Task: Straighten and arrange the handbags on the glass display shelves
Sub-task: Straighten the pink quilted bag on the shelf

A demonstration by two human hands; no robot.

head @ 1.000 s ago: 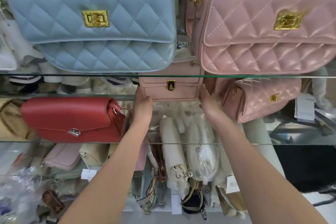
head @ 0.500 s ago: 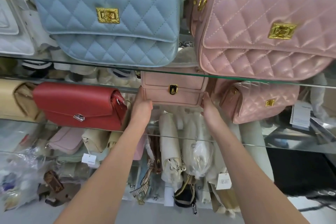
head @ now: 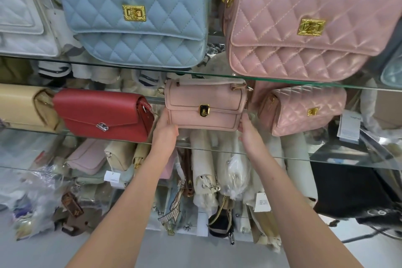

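A small plain pink handbag [head: 204, 99] with a gold clasp stands on the middle glass shelf [head: 326, 160]. My left hand [head: 166, 131] grips its lower left corner and my right hand [head: 250, 135] grips its lower right corner. To its left stands a red flap bag [head: 97, 113], to its right a small quilted pink bag [head: 304, 111]. On the upper glass shelf [head: 217, 75] stand a quilted light-blue bag [head: 134, 13] and a large quilted pink bag [head: 309, 26].
A white quilted bag [head: 21, 13] sits at the upper left and a beige bag [head: 24, 106] left of the red one. Below the middle shelf lie several wrapped bags, a pale pink purse [head: 87, 156], paper tags and plastic packaging. A dark object fills the lower right.
The plain pink bag has come forward from under the upper shelf, showing its full front. Both hands stay on its lower corners. The view has shifted, so everything sits further right.
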